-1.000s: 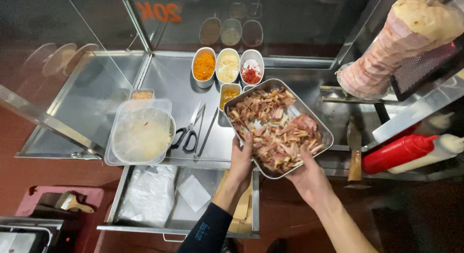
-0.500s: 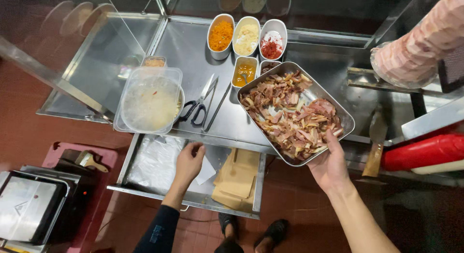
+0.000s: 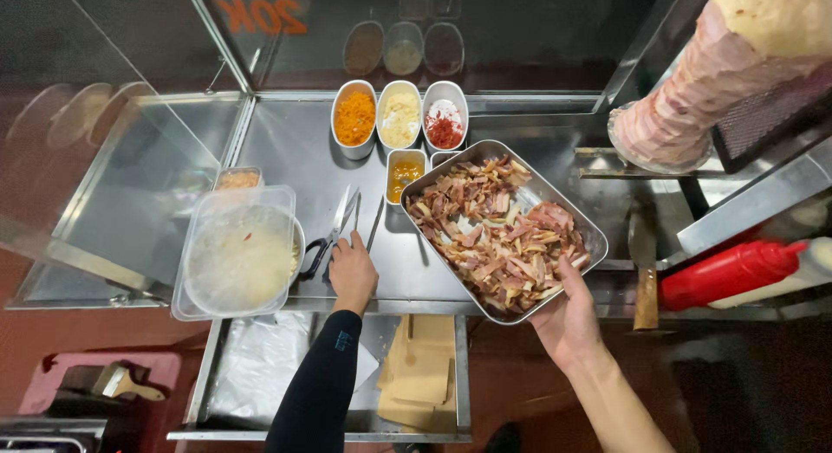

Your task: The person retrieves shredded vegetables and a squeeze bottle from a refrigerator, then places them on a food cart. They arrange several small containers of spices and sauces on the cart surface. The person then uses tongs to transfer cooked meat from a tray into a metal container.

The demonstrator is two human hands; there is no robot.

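Observation:
My right hand (image 3: 568, 319) grips the near edge of a rectangular metal tray (image 3: 596, 235) heaped with shaved brown meat (image 3: 498, 232), held tilted over the steel counter (image 3: 295, 145). On that counter my left hand (image 3: 351, 269), in a black sleeve, has its fingers closed over the near end of metal tongs (image 3: 351, 212). Black-handled scissors (image 3: 319, 249) lie just left of the hand. A lidded clear plastic tub (image 3: 238, 254) of pale food stands further left.
Oval cups of orange (image 3: 354, 117), yellow (image 3: 399, 115) and red-white (image 3: 445, 122) toppings line the back. A meat spit (image 3: 719, 63) stands at right, above a knife (image 3: 643, 262) and red squeeze bottle (image 3: 728, 271). Below the counter, a shelf holds plastic bags (image 3: 256, 366) and brown paper (image 3: 425, 366).
My left hand rose from the lower shelf to the tongs on the counter. The tray stays in my right hand. The view has shifted slightly.

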